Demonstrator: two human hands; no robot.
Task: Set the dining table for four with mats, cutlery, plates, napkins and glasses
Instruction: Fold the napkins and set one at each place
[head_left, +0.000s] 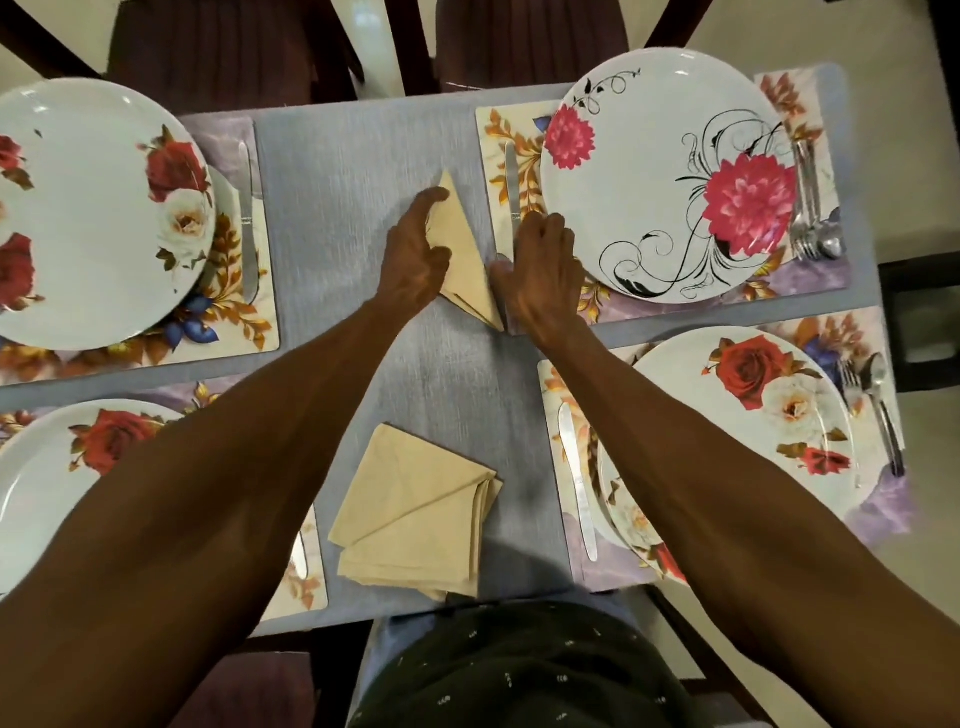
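A single head-worn, wide-angle camera looks almost straight down from above the person standing at the near edge of the dining table (415, 364). It faces forward and down the table's length, with both forearms reaching into frame from the bottom corners. The left hand (413, 254) and right hand (540, 270) sit just above mid-frame, close enough to make out the fingers. Beyond the hands, chair backs (223, 47) fill the top edge; below the hands, the person's dark patterned shirt (519, 675) closes the bottom. Lens distortion bends the plates (675, 171) outward to either side of the hands. No second view exists.
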